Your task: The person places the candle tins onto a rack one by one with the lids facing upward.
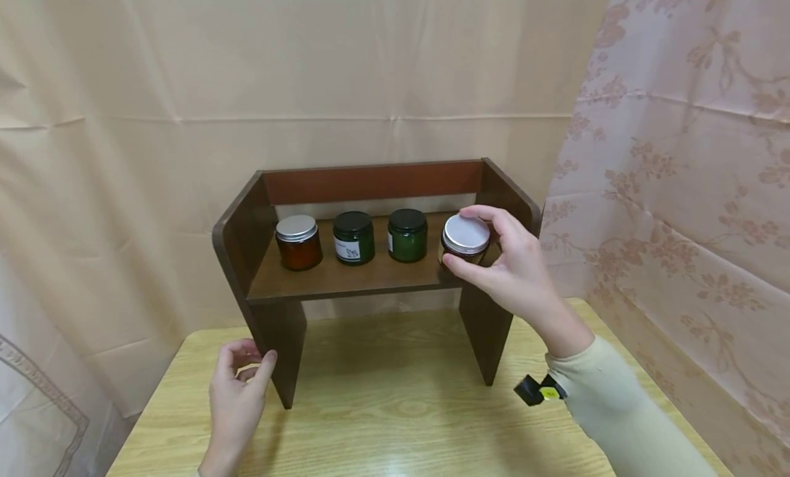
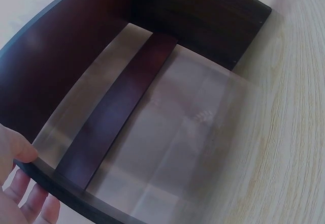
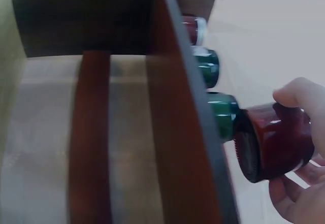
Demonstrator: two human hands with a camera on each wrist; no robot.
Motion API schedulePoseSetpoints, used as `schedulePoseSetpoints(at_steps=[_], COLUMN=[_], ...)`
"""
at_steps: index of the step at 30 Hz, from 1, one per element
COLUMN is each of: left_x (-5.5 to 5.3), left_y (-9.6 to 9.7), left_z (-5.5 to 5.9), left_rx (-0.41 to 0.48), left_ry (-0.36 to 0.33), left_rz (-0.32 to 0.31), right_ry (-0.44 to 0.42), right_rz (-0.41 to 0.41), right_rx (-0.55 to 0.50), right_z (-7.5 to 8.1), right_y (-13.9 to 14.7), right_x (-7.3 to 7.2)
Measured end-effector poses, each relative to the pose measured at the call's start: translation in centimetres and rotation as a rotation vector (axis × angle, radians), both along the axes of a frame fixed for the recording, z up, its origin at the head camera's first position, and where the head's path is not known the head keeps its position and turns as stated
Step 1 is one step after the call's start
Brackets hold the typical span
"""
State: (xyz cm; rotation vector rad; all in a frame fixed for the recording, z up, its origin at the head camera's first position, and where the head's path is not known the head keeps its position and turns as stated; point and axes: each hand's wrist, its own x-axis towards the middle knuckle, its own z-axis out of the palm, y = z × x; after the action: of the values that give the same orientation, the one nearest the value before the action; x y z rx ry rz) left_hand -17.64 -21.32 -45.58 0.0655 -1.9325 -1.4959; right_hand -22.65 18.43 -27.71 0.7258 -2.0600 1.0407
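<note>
Between thumb and fingers, my right hand [image 1: 518, 268] grips a dark amber jar [image 1: 467, 234] with a silver lid, over the right end of the brown wooden shelf [image 1: 370, 279]. In the right wrist view that amber jar [image 3: 282, 140] is tilted, its base showing beyond the shelf board's edge. Down at the left side panel [image 1: 285, 353], my left hand [image 1: 237, 391] holds the front edge, thumb on the inner side and fingers outside. Along the board stand another amber jar [image 1: 299, 247] with a silver lid and two green jars [image 1: 354, 238] with black lids.
The shelf stands on a light wood table [image 1: 382, 408]. Behind it hangs a beige curtain [image 1: 370, 66], with a floral pink curtain [image 1: 691, 155] along the right. A black strap with a yellow tag [image 1: 548, 393] hangs at the right sleeve.
</note>
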Motion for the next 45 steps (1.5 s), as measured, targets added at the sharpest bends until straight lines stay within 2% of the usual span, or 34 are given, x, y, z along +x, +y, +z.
schedulePoseSetpoints(at_steps=[9, 14, 21, 33, 45], left_x=[-0.2, -0.1, -0.1, -0.1, 0.0], left_y=[0.0, 0.0, 0.0, -0.1, 0.0], left_z=[-0.2, -0.1, -0.1, -0.1, 0.0], left_rx=[0.003, 0.007, -0.005, -0.002, -0.006], left_ry=[0.003, -0.006, -0.017, -0.034, -0.012], left_rz=[-0.008, -0.002, 0.003, 0.006, -0.002], right_ry=[-0.044, -0.085, -0.088, -0.168, -0.206], right_rz=[-0.058, -0.064, -0.084, -0.102, -0.087], right_rx=[-0.013, -0.02, -0.003, 0.039, 0.083], right_z=[0.2, 0.4, 0.3, 0.2, -0.1], right_y=[-1.0, -1.2, -1.2, -1.0, -0.8], right_x=[-2.4, -3.3, -4.3, -5.1, -5.5])
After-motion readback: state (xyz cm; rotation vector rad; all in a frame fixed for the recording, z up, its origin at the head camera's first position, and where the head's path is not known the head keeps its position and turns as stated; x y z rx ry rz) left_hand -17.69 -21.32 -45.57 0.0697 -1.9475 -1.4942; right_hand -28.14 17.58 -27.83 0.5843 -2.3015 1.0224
